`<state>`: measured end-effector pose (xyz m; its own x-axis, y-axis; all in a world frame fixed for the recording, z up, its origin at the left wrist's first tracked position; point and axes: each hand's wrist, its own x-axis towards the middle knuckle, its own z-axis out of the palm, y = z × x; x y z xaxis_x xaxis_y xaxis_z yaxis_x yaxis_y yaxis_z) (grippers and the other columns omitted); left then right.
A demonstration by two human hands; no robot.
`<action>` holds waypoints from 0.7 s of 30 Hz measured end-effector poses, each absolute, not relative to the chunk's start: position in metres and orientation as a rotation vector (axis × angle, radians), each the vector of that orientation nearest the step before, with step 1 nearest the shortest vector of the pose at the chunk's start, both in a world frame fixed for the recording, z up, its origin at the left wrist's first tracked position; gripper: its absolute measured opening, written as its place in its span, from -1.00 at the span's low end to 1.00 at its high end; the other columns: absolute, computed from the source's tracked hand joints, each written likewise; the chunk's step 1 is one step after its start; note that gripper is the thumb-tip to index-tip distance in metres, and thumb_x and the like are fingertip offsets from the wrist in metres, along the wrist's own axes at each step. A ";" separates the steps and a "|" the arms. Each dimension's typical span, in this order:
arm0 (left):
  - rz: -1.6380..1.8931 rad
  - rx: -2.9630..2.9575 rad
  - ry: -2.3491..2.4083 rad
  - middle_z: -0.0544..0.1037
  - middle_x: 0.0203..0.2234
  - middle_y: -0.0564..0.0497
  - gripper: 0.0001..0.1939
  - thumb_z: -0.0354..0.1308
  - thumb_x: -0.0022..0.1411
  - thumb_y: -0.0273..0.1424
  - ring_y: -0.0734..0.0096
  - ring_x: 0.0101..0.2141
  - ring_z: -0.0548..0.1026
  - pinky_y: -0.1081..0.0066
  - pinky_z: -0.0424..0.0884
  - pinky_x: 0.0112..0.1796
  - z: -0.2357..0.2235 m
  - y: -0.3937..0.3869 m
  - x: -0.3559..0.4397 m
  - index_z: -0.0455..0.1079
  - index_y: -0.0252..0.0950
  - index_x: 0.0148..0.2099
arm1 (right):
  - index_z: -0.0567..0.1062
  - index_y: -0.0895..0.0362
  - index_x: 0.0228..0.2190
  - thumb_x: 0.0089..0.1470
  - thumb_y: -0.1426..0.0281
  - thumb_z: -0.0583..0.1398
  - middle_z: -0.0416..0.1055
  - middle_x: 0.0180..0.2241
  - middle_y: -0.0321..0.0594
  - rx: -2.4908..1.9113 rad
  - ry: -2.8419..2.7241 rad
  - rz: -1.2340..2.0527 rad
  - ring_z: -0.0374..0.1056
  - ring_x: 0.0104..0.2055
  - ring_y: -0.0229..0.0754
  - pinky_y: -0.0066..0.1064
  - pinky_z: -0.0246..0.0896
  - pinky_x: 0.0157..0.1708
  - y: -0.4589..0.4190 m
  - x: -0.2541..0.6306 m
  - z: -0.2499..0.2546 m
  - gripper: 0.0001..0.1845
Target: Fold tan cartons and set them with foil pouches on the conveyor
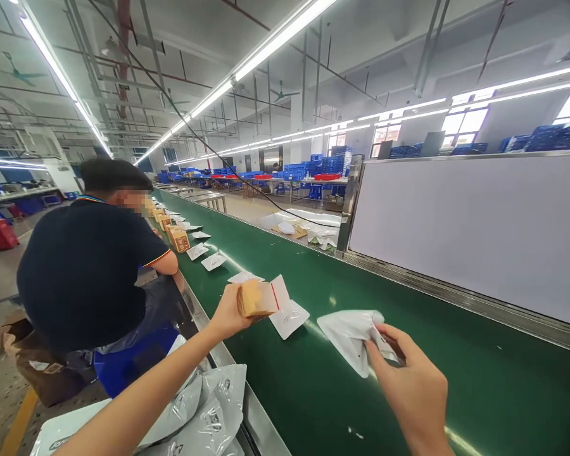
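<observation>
My left hand [230,311] is closed around a small stack of yellow-orange packets [254,299]. A pale flap with a red line sticks out at the stack's right end. Just behind and below it, a white pouch [291,318] lies on the green conveyor belt [361,405]. Over the belt on the right, my right hand [408,373] pinches a crumpled white pouch [349,332] by its near edge, thumb against fingers. Whether that pouch has anything in it, I cannot tell.
White pouches [213,261] and yellow-orange stacks [178,239] line the belt's left side. Below my left arm lies a pile of silvery-white pouches [213,418]. A co-worker [85,266] sits at the left. A white panel [465,234] borders the belt's far side.
</observation>
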<state>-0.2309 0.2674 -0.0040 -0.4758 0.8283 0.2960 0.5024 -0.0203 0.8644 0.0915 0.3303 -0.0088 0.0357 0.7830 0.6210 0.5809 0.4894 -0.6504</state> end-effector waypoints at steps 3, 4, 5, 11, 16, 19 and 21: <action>1.402 1.676 2.022 0.35 -0.13 -0.08 -0.36 0.22 -0.30 -0.56 0.05 -0.05 0.34 0.12 0.29 -0.01 0.007 0.252 -0.179 0.23 -0.24 -0.06 | 0.49 0.07 -0.34 0.06 0.46 0.16 0.48 -0.40 -0.25 -0.733 -1.666 -0.078 0.37 -0.34 -0.17 -0.37 0.29 -0.33 0.302 0.079 0.034 -0.89; 1.368 1.752 2.043 0.36 -0.14 -0.08 -0.36 0.20 -0.27 -0.56 0.07 -0.08 0.36 0.11 0.32 -0.05 0.008 0.248 -0.163 0.20 -0.24 -0.05 | 0.47 0.08 -0.36 0.06 0.54 0.15 0.47 -0.41 -0.26 -0.614 -1.683 -0.116 0.35 -0.34 -0.20 -0.38 0.29 -0.31 0.294 0.074 0.041 -0.85; 1.345 1.825 2.049 0.36 -0.14 -0.09 -0.36 0.18 -0.25 -0.56 0.08 -0.10 0.37 0.11 0.34 -0.07 0.009 0.244 -0.148 0.16 -0.23 -0.02 | 0.46 0.09 -0.38 0.05 0.60 0.13 0.47 -0.42 -0.27 -0.531 -1.708 -0.127 0.34 -0.35 -0.21 -0.39 0.28 -0.31 0.288 0.069 0.044 -0.82; 1.321 2.396 1.954 0.31 0.01 -0.16 -0.30 0.10 -0.11 -0.61 0.07 0.04 0.30 0.02 0.28 0.03 0.009 0.230 -0.097 0.03 -0.19 0.11 | 0.47 0.12 -0.26 0.04 0.63 0.02 0.49 -0.28 -0.18 -0.498 -2.053 0.205 0.40 -0.24 -0.18 -0.38 0.36 -0.29 0.270 0.065 0.031 -0.68; 1.200 2.361 1.916 0.39 -0.07 -0.17 -0.32 0.13 -0.19 -0.60 0.05 -0.07 0.38 0.01 0.35 -0.05 -0.001 0.224 -0.060 0.11 -0.22 0.05 | 0.35 0.16 0.05 -0.24 0.38 0.35 0.34 0.05 -0.08 -0.485 -2.600 0.721 0.26 0.09 0.06 -0.21 0.31 0.01 0.265 0.094 0.017 -0.26; 0.993 2.292 1.838 0.38 -0.04 -0.22 -0.28 0.21 -0.19 -0.56 0.03 -0.04 0.36 0.00 0.32 0.00 -0.009 0.222 -0.035 0.13 -0.29 0.08 | 0.42 0.03 -0.03 -0.03 0.31 0.27 0.48 -0.14 -0.24 -0.584 -2.510 0.401 0.43 -0.14 -0.08 -0.35 0.43 -0.20 0.272 0.125 -0.013 -0.53; 0.812 2.307 1.665 0.29 0.08 -0.26 -0.07 0.32 -0.20 -0.40 -0.04 0.06 0.28 -0.07 0.20 0.10 -0.011 0.222 -0.027 0.00 -0.30 0.23 | 0.44 -0.01 -0.08 0.09 0.24 0.19 0.49 -0.20 -0.25 -0.578 -2.383 0.146 0.43 -0.20 -0.09 -0.33 0.42 -0.24 0.278 0.152 -0.031 -0.67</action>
